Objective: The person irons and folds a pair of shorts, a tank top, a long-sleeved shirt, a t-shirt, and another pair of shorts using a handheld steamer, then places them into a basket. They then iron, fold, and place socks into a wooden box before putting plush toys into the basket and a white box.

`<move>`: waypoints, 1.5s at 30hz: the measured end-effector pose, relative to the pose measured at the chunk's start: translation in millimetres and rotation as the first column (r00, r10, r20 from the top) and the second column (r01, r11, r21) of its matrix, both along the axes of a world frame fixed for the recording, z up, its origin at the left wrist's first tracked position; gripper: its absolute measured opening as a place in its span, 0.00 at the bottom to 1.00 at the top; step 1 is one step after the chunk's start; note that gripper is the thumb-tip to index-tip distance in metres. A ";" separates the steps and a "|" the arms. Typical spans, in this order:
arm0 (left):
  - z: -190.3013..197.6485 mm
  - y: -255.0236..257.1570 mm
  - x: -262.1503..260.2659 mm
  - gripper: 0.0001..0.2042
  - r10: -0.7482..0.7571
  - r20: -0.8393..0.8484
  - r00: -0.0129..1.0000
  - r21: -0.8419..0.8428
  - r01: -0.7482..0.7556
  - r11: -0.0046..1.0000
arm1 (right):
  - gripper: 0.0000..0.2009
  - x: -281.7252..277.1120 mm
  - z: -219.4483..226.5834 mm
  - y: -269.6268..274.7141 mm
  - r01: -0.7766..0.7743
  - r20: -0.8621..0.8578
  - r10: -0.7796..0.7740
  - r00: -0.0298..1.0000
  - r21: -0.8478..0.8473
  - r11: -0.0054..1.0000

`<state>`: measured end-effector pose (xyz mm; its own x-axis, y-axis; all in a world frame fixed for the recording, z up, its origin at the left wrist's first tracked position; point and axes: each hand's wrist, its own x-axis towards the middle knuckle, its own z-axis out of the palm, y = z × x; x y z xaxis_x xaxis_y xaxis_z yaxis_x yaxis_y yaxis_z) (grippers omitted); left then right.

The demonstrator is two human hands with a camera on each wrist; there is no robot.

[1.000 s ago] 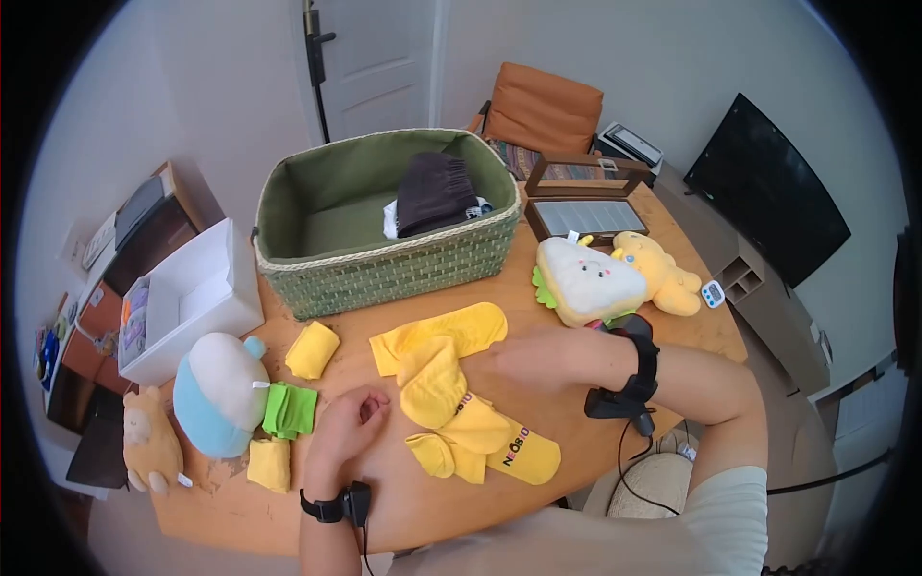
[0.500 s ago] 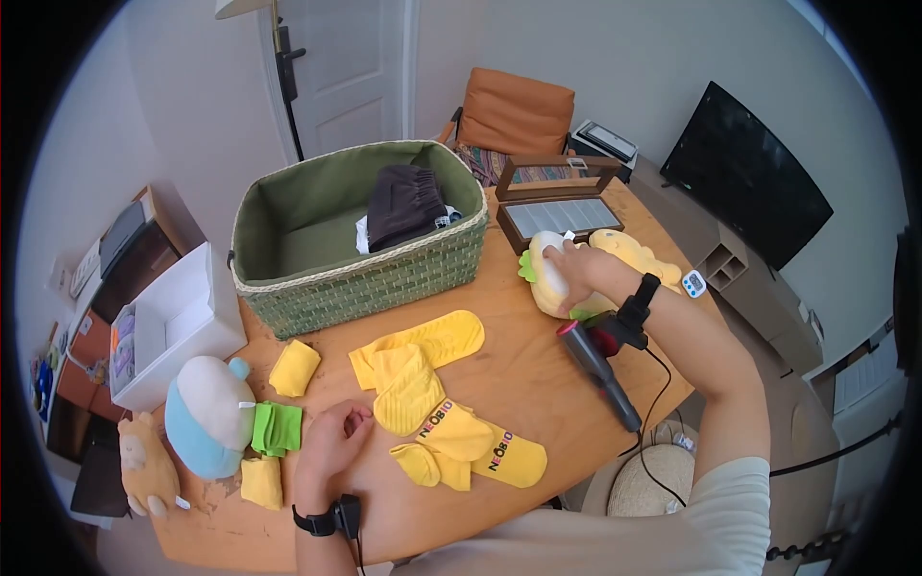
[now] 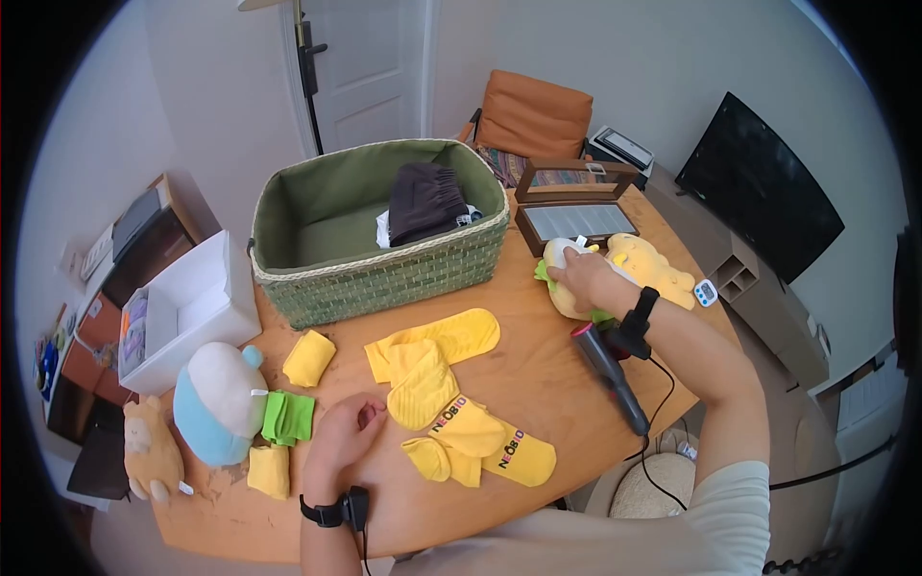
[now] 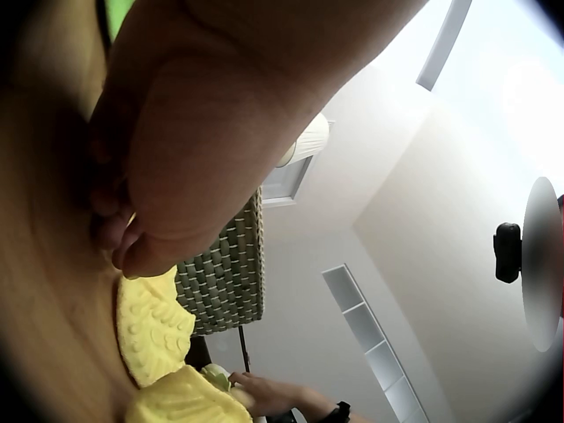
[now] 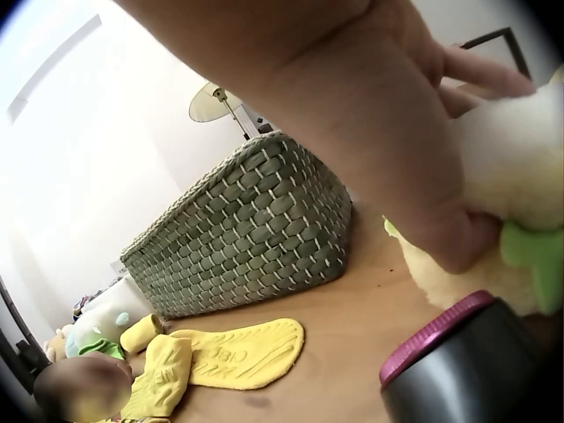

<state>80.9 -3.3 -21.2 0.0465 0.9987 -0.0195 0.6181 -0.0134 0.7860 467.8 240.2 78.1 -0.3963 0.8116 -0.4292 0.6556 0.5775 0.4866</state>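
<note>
My right hand (image 3: 588,276) grips a white and yellow plush toy (image 5: 511,167) with green trim, thumb on one side and fingers over the other. Palm inward, my left hand (image 3: 346,432) rests on the table with loosely curled fingers and nothing in them. To its right lie yellow socks (image 3: 432,336), some lettered NEOBIO, overlapping one another. A rolled yellow bundle (image 3: 309,358) sits beyond the left hand. Left of that hand are a folded green cloth (image 3: 288,418) and another yellow bundle (image 3: 269,471).
A green woven basket (image 3: 384,283) holding dark clothing stands at the back. Near my right forearm lies a dark handheld appliance (image 3: 612,374) with a pink end. A yellow plush (image 3: 663,274), compartment box (image 3: 584,221), white box (image 3: 206,326) and blue-white plush (image 3: 216,403) also surround the workspace.
My right hand has moved from beside the socks to the white and yellow plush and taken hold of it. The left hand stays by the socks.
</note>
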 end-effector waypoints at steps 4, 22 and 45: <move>-3.7 -0.2 -1.2 0.07 0.008 -0.008 1.000 0.016 -0.007 1.000 | 0.35 -13.9 8.4 -17.0 -0.078 -0.022 0.079 0.997 0.037 0.996; 5.1 -0.7 1.9 0.08 0.022 -0.015 1.000 0.044 -0.022 0.999 | 0.16 -79.6 10.0 -184.5 -0.166 -0.519 -0.084 0.850 -0.416 0.894; 9.6 -4.4 15.8 0.07 -0.097 -0.037 0.995 -0.081 0.093 0.992 | 0.22 -42.9 -38.4 -253.6 0.158 -0.537 -0.427 0.728 -0.474 0.866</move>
